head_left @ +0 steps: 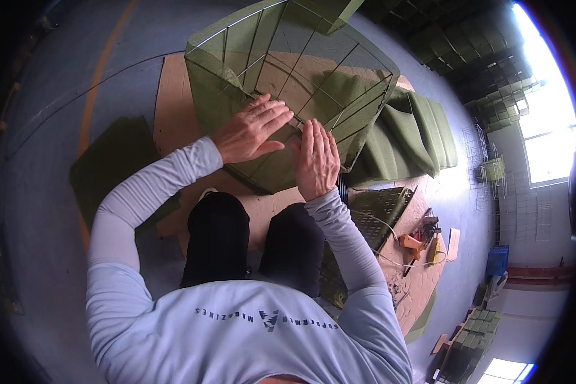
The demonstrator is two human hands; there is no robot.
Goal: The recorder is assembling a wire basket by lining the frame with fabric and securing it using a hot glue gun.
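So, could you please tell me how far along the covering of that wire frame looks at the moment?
Done: green fabric already lines the far and left sides of the wire frame. In hand: the left hand and right hand press flat on the near panel, smoothing fabric against the wires. Left: the top looks open, with bare wires showing, and folded green fabric lies unused on the cardboard beside it.

The floor (57, 77) is smooth grey concrete with an orange line (99, 70) painted across it at the left. Flat cardboard sheets (173, 102) lie spread on it. Bright daylight pours through a large window (547, 121) at the right, washing out the white wall (525, 211) beside it. Empty wire frames (477, 144) lean by that wall, and a blue crate (496, 259) stands below. Stacks of green boxes (473, 57) fill the far corner.
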